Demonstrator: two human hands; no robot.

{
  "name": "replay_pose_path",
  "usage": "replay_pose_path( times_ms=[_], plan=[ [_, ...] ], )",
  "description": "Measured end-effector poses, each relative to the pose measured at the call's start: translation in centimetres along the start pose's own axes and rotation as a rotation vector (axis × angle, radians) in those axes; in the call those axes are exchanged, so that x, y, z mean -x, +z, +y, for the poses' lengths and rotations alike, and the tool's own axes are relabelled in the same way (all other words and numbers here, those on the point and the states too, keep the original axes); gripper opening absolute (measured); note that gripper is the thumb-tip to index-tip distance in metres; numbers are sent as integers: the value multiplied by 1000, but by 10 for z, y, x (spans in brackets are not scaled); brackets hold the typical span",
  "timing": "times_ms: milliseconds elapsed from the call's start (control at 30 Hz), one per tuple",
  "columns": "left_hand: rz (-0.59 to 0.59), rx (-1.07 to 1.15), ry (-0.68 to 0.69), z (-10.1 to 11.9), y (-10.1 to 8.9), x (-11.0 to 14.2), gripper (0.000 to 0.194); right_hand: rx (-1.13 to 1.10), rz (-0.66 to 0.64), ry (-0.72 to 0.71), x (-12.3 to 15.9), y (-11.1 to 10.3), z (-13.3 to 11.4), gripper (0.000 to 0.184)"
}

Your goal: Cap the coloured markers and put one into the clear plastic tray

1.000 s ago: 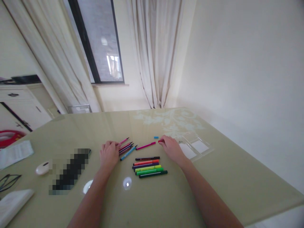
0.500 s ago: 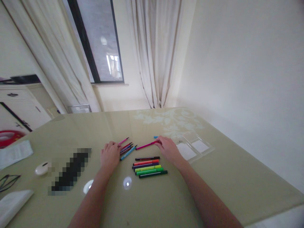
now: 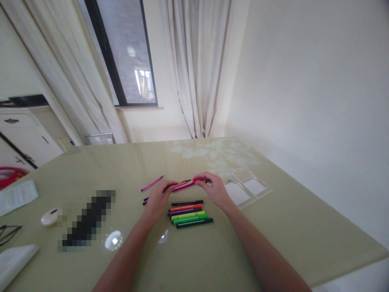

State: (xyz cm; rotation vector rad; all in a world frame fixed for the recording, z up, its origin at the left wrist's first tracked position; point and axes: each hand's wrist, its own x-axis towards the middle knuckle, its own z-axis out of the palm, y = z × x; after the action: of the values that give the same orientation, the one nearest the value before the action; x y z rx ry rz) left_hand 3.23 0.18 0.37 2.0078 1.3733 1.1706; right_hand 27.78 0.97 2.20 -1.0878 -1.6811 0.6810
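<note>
Both hands pinched: left hand [image 3: 160, 195] on uncapped red marker [image 3: 184, 183], tip pointing right; right hand [image 3: 212, 187] on red cap [image 3: 196, 179], near that tip. Magenta marker [image 3: 184, 186] lies just beside, on table [image 3: 273, 243]. Capped markers [image 3: 190, 217] sit in a stack-like row nearer the wearer.
</note>
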Motion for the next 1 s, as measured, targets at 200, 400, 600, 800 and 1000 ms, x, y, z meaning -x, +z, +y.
replay_pose_path(
  times_ms=[200,400,600,800,1000],
  plan=[
    [-12,-9,3,9,0,2,30,-23,-22,11,1,1,0,17],
    [-6,30,41,19,4,5,29,-14,-72,19,3,2,-7,21],
    [20,43,42,17,3,8,29,-22,-120,26,4,2,-11,14],
    [-139,-76,19,13,6,4,34,74,-225,77,4,5,6,8],
    [88,-243,-166,-3,-16,-2,31,428,-300,-8,5,-2,18,11]
  ],
)
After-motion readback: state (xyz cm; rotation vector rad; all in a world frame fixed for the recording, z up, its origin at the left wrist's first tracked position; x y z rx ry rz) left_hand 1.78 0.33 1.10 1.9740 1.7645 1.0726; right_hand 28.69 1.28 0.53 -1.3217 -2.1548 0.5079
